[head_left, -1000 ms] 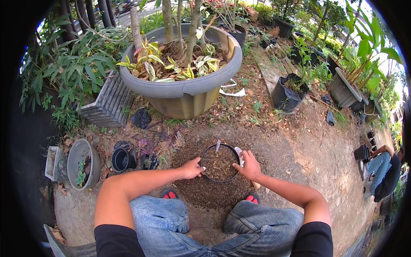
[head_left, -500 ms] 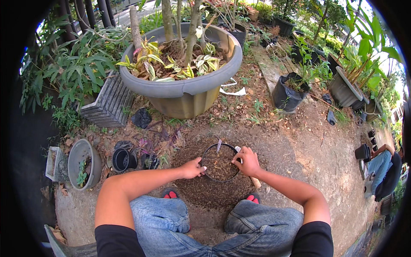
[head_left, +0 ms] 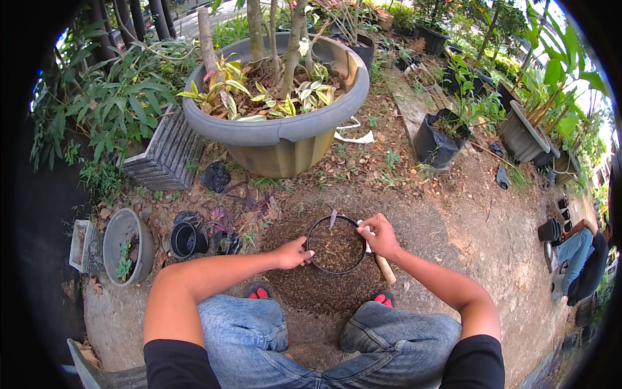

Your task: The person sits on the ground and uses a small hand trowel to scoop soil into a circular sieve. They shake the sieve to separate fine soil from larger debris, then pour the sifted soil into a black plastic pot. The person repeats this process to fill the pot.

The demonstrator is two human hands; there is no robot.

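A round black plant pot (head_left: 311,260) filled with brown soil stands between my feet. A small purple leaf cutting (head_left: 334,218) sticks up from the soil near the far rim. My left hand (head_left: 293,253) grips the pot's left rim, thumb at the edge and fingers outside. My right hand (head_left: 380,235) is at the upper right rim, thumb and fingers pinched together; what they hold, if anything, is too small to make out. Beside the pot, partly behind my right hand, lies a tool with a wooden handle (head_left: 386,270) and a whitish head.
Loose dark soil (head_left: 304,292) surrounds the pot. A large grey planter (head_left: 278,152) with trunks and variegated plants stands ahead. On the left are a grey pot (head_left: 148,249) and a small black pot (head_left: 188,240). At far right, a person (head_left: 583,259) sits by black pots.
My right hand has moved slightly up from over the soil to the rim, uncovering more of the wooden handle. My left hand stays on the pot.
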